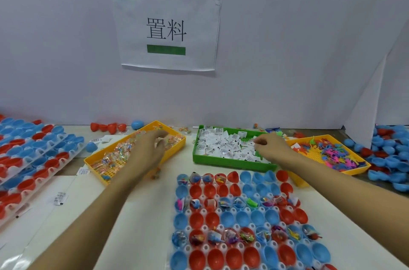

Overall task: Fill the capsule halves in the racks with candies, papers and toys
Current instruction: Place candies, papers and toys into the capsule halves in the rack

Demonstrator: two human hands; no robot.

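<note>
Two hands: both out over the trays
Left hand [152, 143]: fingers curled into candies [117, 152], yellow tray [97, 164]
Right hand [269, 144]: pinched papers [223, 143], green tray [232, 164]
Rack [243, 219]: on counter [146, 214], near side, capsule halves partly filled

Packing workstation, white partition wall [287, 48] with printed sign [166, 28], sorting trays [232, 162], racks [245, 221] of capsule halves

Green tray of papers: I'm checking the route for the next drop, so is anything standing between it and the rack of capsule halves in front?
Nothing visible does. The green tray sits just behind the rack, with only bare table between them. The right hand is over the papers; the left hand is off at the yellow candy tray.
</note>
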